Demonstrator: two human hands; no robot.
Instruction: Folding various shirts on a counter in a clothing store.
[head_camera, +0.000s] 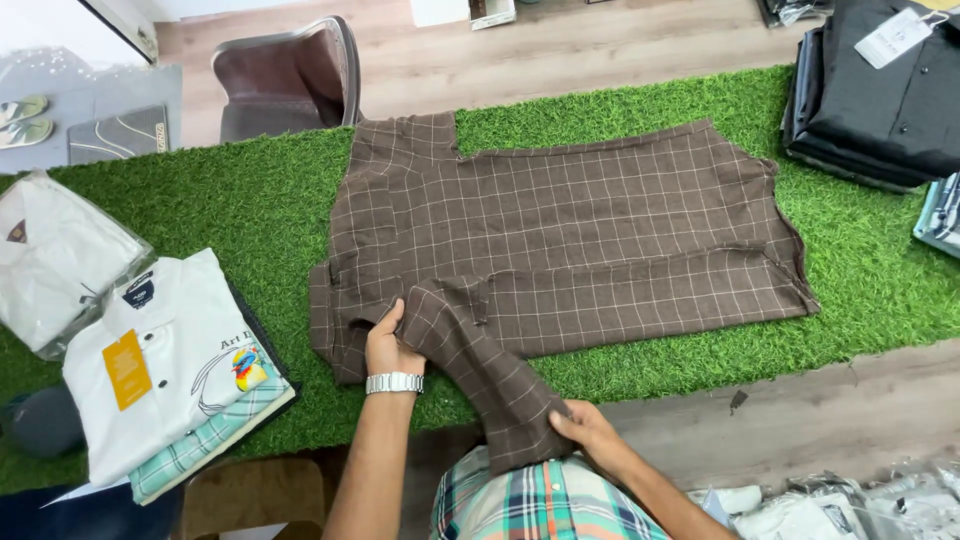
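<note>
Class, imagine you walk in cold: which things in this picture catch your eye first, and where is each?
A brown checked shirt lies spread across the bright green artificial-grass mat at centre. The left hand, above a silver wristwatch, presses near its shoulder while the right hand grips the sleeve end. A stack of folded white shirts sits at left, dark folded shirts top right.

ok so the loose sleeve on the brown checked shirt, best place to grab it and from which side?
Probably at the cuff end, coming from the near table edge. The sleeve runs diagonally off the green turf mat toward the person, so its end hangs free. The right hand pinches there; the left hand pins the shoulder end of the brown checked shirt.
</note>
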